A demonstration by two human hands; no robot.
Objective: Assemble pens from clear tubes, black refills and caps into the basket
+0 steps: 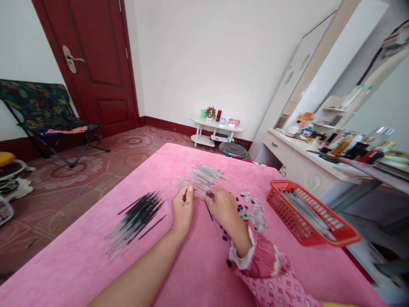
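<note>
My left hand [182,209] is pinched shut, thumb against fingers, on what looks like a clear pen barrel [200,194] that points toward my right hand. Close to its other end, my right hand [223,206] has its fingers pressed together; a small dark bit shows at the fingertips, too blurred to name. A black-tipped thin rod [208,211] lies just below the right fingers. Behind both hands is a pile of clear tubes [206,174]. To the left lies a heap of thin black-and-clear rods [137,219], like pen refills, with one [152,227] set apart.
Small clear caps [259,217] and black plugs [225,238] are scattered right of my right hand. A red plastic basket [303,239] holding long grey-clear pieces stands at the right edge of the pink-covered table [198,273]. Beyond are a cluttered dresser [297,147] and a folding chair [41,106].
</note>
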